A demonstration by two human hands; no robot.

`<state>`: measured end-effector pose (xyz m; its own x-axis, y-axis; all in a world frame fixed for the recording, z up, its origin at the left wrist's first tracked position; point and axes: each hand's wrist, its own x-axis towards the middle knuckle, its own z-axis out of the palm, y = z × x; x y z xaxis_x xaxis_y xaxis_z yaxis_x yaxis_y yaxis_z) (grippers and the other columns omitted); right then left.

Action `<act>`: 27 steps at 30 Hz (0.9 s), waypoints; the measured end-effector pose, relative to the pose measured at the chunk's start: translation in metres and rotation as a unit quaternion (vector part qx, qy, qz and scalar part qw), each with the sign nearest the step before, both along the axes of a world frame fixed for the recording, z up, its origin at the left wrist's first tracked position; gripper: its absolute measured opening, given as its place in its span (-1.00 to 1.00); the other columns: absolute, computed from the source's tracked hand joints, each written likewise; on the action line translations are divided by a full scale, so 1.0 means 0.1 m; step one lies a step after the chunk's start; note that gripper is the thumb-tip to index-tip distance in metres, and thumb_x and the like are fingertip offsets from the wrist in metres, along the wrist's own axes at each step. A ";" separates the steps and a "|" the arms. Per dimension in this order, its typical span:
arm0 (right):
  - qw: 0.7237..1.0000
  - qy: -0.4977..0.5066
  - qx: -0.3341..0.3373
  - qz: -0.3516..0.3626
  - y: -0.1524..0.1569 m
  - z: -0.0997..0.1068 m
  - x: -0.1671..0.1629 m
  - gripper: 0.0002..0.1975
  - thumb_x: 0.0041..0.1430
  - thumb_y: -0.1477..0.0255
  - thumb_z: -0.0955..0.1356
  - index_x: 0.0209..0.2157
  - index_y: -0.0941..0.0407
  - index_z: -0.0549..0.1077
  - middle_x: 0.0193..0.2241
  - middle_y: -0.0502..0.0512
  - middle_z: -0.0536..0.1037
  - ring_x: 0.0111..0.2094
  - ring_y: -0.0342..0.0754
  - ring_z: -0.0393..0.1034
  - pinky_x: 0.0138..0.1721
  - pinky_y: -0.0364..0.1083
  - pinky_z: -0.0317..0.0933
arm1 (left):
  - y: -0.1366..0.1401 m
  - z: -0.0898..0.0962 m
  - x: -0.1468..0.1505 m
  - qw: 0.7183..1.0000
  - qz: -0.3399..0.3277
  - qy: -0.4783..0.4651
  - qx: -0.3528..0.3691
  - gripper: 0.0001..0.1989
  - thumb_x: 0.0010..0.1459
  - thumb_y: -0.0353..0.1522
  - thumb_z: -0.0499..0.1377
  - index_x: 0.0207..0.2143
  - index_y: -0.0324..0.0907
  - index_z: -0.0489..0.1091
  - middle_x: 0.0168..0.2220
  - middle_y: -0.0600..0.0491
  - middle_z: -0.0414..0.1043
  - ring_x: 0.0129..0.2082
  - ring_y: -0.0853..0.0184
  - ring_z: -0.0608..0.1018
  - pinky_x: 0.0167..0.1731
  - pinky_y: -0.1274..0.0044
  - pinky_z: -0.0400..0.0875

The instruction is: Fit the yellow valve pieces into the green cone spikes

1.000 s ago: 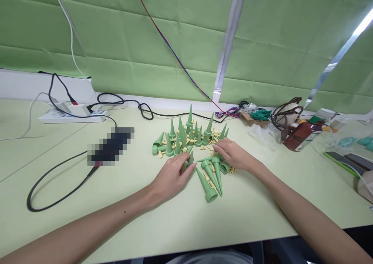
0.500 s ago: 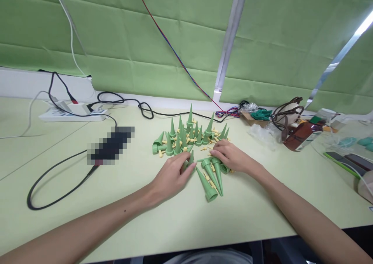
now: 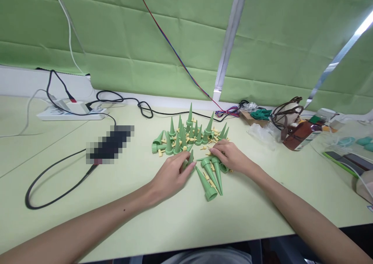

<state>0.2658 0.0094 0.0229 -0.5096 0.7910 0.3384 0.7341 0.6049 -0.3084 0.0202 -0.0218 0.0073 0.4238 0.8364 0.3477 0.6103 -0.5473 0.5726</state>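
Note:
My left hand (image 3: 174, 171) is closed around a green plastic plant-watering spike (image 3: 191, 156), whose tip shows between thumb and fingers. To its right my right hand (image 3: 229, 154) pinches a small yellow valve (image 3: 208, 153) at its fingertips, mostly hidden. Below that hand, several loose green spikes (image 3: 206, 184) lie on their sides with yellow valves (image 3: 210, 181) among them. Behind both hands stands a cluster of upright green spikes (image 3: 169, 144), with more yellow pieces (image 3: 161, 153) scattered between them.
On the pale table (image 3: 140, 225), a blurred dark device (image 3: 110, 144) with a looped black cable lies at left. A white power strip (image 3: 71, 114) sits behind it. At right are a brown bottle (image 3: 303, 134), clear plastic wrap (image 3: 264, 134) and green gloves (image 3: 261, 114).
Both hands stay in nearly the same place and keep their grip. The view has shifted very slightly; the spikes and valves on the table look unmoved.

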 end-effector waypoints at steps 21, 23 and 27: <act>0.999 0.018 -0.032 0.020 -0.01 -0.01 -0.01 -0.64 0.44 0.29 0.20 -0.28 0.12 0.56 -0.18 0.20 0.54 -0.12 0.06 0.43 -0.05 0.01 0.30 | 0.00 0.00 0.00 1.000 -0.002 -0.010 -0.006 -0.73 0.36 -0.21 0.02 -0.37 -0.17 0.27 -0.48 0.11 0.34 -0.51 0.36 0.33 -0.51 0.53 0.13; 0.999 0.023 -0.040 0.025 -0.01 0.00 -0.02 -0.63 0.45 0.29 0.20 -0.29 0.12 0.57 -0.19 0.20 0.56 -0.16 0.04 0.47 -0.07 -0.01 0.32 | 0.00 0.00 0.01 1.000 -0.003 -0.014 -0.003 -0.73 0.35 -0.22 0.02 -0.37 -0.17 0.28 -0.48 0.10 0.34 -0.51 0.36 0.33 -0.51 0.52 0.13; 0.998 0.029 -0.044 0.025 -0.01 0.00 -0.03 -0.61 0.44 0.29 0.21 -0.33 0.12 0.58 -0.21 0.17 0.58 -0.20 0.02 0.50 -0.10 -0.03 0.34 | -0.01 0.00 0.01 1.000 -0.004 -0.016 0.000 -0.72 0.35 -0.21 0.01 -0.37 -0.17 0.29 -0.49 0.09 0.32 -0.51 0.35 0.33 -0.51 0.52 0.13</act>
<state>0.2630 0.0079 0.0234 -0.5303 0.7934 0.2987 0.6839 0.6086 -0.4023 0.0210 -0.0224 0.0073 0.4184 0.8337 0.3605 0.5877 -0.5511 0.5924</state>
